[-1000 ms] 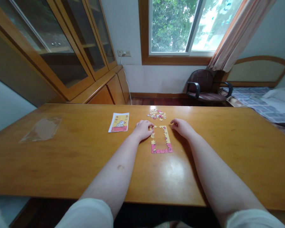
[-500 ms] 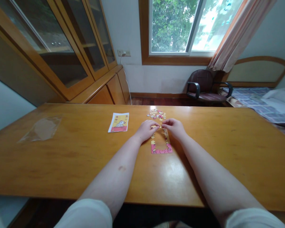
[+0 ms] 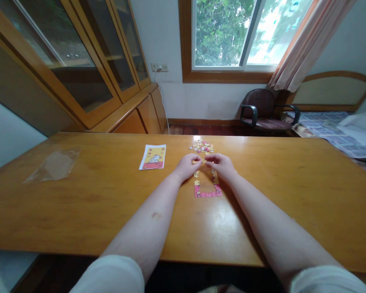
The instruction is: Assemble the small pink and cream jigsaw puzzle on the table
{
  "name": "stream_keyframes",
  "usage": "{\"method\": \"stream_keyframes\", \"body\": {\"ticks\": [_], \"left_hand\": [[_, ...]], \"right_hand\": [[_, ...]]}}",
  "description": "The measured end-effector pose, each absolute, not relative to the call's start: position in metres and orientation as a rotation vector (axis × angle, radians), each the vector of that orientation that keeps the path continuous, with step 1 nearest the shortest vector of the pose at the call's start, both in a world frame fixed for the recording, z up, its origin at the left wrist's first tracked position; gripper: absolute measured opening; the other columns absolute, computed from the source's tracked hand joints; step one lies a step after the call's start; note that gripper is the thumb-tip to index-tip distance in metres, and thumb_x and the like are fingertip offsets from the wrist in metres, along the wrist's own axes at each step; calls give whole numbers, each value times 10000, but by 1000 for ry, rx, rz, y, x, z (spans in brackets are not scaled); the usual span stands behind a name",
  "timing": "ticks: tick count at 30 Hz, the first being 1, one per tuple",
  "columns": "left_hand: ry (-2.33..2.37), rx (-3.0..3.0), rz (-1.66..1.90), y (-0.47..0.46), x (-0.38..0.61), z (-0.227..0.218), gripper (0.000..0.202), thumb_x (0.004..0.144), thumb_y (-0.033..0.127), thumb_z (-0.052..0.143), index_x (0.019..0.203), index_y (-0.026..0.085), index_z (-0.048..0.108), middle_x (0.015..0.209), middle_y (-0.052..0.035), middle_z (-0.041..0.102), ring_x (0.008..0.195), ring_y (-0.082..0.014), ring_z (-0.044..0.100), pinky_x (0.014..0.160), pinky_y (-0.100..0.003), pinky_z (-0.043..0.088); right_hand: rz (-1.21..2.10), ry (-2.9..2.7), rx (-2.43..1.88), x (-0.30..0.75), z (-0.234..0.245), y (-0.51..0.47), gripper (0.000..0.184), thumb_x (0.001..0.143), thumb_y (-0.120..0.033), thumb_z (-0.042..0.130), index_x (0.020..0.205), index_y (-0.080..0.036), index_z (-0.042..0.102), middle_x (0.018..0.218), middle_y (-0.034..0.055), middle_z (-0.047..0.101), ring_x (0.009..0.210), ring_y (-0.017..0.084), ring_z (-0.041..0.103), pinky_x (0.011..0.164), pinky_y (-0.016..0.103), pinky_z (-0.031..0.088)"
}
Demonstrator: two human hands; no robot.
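Head view: your left hand (image 3: 187, 166) and right hand (image 3: 223, 166) are bending over the far side of the puzzle border (image 3: 208, 194) on the bench (image 3: 94, 203), fingers narrow — their hold unclear — its pieces (image 3: 197, 183) probably being light, stiff, best pinched edgewise.

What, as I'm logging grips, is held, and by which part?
A yellow piece shows between left hand and right hand; whether and where it's gripped cannot be told.

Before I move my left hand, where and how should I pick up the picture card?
The picture card lies flat on the table, its right edge uncovered and facing your left hand. I'd come in from that right side and pinch that edge, probably tipping it up slightly first, since the card looks thin.
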State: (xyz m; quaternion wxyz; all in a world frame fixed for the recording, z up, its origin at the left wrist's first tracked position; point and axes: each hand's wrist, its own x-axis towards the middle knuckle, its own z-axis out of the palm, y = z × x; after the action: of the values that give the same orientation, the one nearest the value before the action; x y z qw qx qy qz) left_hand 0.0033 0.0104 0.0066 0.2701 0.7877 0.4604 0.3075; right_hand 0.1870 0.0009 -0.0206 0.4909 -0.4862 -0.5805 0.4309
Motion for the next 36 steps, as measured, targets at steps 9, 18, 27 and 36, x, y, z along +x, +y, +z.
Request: {"method": "stream_keyframes", "body": {"ticks": [9,18,27,36], "left_hand": [[1269,2066,796,15,3,-1,207,851,312,533,792,172,674,853,-34,692,837,-182,622,809,-302,501],[1652,2292,513,17,-5,0,230,834,334,594,985,275,756,1058,-47,719,1044,-272,588,939,-414,451],[1651,2318,455,18,-4,-2,234,824,335,588,970,295,767,1014,-38,727,1014,-265,597,897,-389,466],[1641,2348,440,18,-4,-2,241,827,355,586,974,293,767,993,-37,732,992,-256,602,882,-368,474]], "right_hand": [[824,-1628,-1155,187,-22,2,183,718,-367,721,810,-209,730,875,50,729,793,180,663,785,341,545],[415,-1904,-1531,198,-19,10,101,777,-266,729,869,-249,767,883,59,727,884,209,643,847,336,494],[373,-2005,-1573,189,-24,14,127,802,-290,726,910,-249,779,888,63,727,861,195,646,847,304,484],[337,-2122,-1511,188,-24,15,126,836,-255,684,920,-261,779,914,42,754,881,188,652,840,296,482]]}}
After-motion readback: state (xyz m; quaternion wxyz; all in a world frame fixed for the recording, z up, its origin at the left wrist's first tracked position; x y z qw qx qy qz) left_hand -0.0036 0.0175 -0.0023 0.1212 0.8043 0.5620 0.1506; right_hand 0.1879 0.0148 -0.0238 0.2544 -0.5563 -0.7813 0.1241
